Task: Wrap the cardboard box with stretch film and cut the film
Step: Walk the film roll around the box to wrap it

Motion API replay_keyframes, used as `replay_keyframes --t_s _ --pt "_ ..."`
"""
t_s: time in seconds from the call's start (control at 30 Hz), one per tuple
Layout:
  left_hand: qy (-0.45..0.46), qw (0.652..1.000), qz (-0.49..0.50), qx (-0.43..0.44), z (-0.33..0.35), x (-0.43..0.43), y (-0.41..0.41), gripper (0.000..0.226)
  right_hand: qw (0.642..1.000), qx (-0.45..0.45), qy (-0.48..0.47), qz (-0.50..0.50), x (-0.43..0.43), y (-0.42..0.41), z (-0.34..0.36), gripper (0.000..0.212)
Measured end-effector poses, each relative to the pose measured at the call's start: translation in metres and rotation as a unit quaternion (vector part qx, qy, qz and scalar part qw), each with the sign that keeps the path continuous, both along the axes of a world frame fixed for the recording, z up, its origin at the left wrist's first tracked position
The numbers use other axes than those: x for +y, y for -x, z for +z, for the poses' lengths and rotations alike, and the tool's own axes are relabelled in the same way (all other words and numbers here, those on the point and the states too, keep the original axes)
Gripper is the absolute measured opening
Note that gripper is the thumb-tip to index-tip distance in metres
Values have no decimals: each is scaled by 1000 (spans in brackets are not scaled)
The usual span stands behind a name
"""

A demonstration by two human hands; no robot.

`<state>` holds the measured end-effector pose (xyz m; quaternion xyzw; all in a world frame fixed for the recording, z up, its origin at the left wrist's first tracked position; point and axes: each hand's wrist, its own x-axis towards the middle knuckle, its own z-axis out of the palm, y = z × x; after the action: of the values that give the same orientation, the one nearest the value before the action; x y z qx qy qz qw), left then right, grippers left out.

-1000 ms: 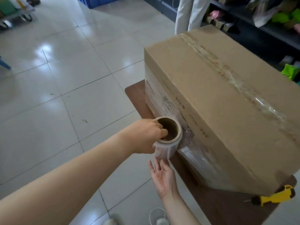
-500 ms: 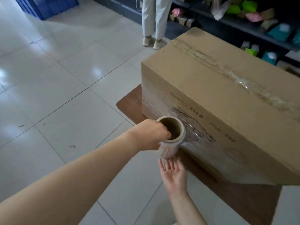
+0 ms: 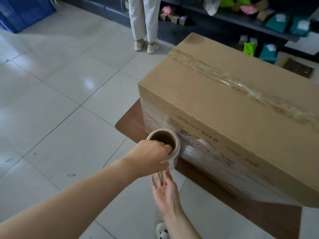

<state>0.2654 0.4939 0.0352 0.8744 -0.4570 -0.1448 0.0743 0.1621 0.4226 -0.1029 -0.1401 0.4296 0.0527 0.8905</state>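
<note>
A large cardboard box [image 3: 224, 94] with a taped top seam stands on a low brown table [image 3: 131, 123]. Clear stretch film [image 3: 198, 152] covers the lower part of its near side. The film roll [image 3: 177, 152] stands upright beside that side, close to the box's left corner, with film running from it onto the box. My left hand [image 3: 148, 159] grips the roll's top, fingers hooked inside the cardboard core. Beneath the roll my right hand [image 3: 165, 190] lies palm up with straight fingers touching its lower end.
Pale tiled floor [image 3: 69, 100] spreads to the left. A person's legs [image 3: 145, 23] stand at the back by dark shelves [image 3: 259, 19] with coloured packages. Blue crates [image 3: 22, 12] sit at the far left. My shoe [image 3: 162, 232] shows at the bottom edge.
Both hands have carried the roll leftward along the box's near side toward its left corner, laying out more film. The yellow cutter on the table has left the view.
</note>
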Motion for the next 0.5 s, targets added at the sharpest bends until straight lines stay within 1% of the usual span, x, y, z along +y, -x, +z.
replay_keyframes --t_s 0.07,0.13,0.27,0.4,0.5 --pt "-16 1000 -3 -7 2 7 -9 23 1000 -2 5 23 4 -2 -1 41" --pt "-40 999 -20 -30 6 15 -17 20 999 -17 2 37 6 -5 1 37" --pt "-83 994 -59 -50 13 29 -34 20 999 4 -32 -42 0 -18 -2 30" --pt "-105 988 -101 -59 11 38 -52 21 997 22 -33 -64 -2 -31 -10 26" --pt "-115 980 -143 -75 6 42 -62 21 993 16 -42 -110 9 -41 -11 23"
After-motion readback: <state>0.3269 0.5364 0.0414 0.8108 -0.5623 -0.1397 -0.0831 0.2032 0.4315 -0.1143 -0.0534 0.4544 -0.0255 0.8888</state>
